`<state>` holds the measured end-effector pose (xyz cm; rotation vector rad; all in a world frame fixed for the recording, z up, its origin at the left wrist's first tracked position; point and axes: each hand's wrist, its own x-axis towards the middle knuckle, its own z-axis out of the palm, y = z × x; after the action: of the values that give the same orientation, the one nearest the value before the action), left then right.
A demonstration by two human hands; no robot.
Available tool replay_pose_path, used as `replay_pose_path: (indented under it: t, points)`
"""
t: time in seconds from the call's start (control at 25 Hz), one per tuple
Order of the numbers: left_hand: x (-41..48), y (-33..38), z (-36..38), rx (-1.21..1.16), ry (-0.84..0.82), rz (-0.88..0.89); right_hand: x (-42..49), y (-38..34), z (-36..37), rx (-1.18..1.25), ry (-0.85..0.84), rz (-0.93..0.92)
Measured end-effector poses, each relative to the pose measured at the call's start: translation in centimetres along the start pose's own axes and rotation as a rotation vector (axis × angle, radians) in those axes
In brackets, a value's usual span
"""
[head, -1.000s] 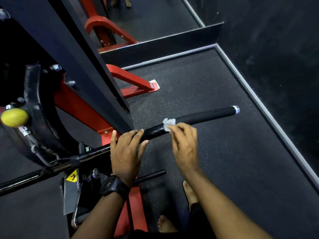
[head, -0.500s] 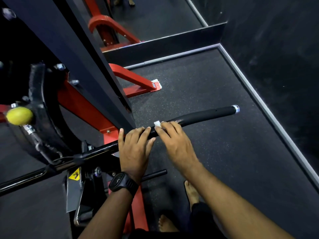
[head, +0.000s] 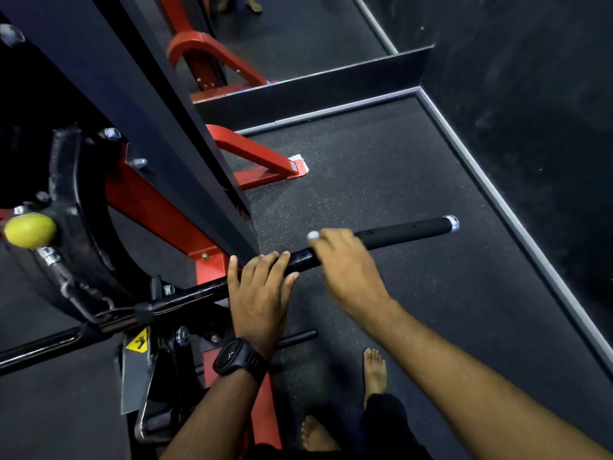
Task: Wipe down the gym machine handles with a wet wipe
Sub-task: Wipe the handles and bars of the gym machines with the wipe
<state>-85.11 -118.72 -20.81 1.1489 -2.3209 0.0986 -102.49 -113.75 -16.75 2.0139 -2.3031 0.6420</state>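
Head view: looks down along a long black handle jutting from a red and black gym machine. Rests the left hand on the handle's bare metal stretch, fingers draped across it fairly straight, thumb alongside. Wears a black watch on that wrist. Clamps a white wet wipe against the handle with the blurred right hand, just outboard of the left, fingers curled over. Shows only a scrap of wipe at the fingertips, at the inner end of the handle's foam grip. Stands with bare feet on dark floor below the handle. Leaves a yellow knob well beyond the handle's root end.
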Motion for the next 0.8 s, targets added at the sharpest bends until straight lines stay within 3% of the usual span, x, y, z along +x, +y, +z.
replay_pose_path:
  t: [0.04, 0.08, 0.16, 0.2, 0.32, 0.4, 0.48, 0.6, 0.64, 0.72, 0.76, 0.8]
  points:
    - [-0.1, 0.0, 0.0, 0.002, 0.001, 0.002, 0.0, 0.4, -0.1, -0.02, -0.04, -0.116]
    - [-0.2, 0.0, -0.1, 0.006, -0.001, 0.002, 0.3, 1.3, -0.5, 0.012, -0.059, -0.11]
    - [-0.1, 0.1, -0.2, 0.004, -0.012, -0.007, 0.7, 2.5, -1.4, 0.039, -0.064, 0.116]
    - [0.0, 0.2, -0.2, -0.004, -0.025, -0.012, 0.7, 2.2, -1.5, 0.017, -0.074, 0.135]
    - [0.3, 1.1, -0.2, -0.008, -0.066, 0.003, 0.6, 2.9, -1.7, -0.032, -0.168, -0.109]
    - [0.6, 1.4, -0.1, -0.012, -0.075, 0.012, 1.2, 5.2, -2.6, -0.037, -0.212, 0.093]
    - [0.7, 1.7, 0.0, -0.016, -0.076, 0.001, 1.2, 5.4, -2.7, -0.021, -0.167, 0.233]
    - [0.6, 1.8, 0.1, -0.024, -0.075, -0.003, 0.8, 3.0, -2.3, 0.006, -0.2, -0.045]
    - [0.6, 1.7, 0.1, -0.022, -0.075, 0.001, 1.0, 3.5, -2.3, 0.023, -0.198, -0.033]
    - [0.7, 1.6, 0.1, -0.03, -0.075, 0.002, 0.9, 4.8, -2.0, 0.048, -0.106, 0.196]
    - [0.7, 1.7, 0.2, -0.04, -0.073, 0.001, 0.6, 4.8, -1.9, 0.046, -0.054, 0.217]
    - [0.6, 1.8, 0.2, -0.048, -0.069, 0.002, 0.0, 4.2, -1.5, 0.023, -0.016, 0.12]
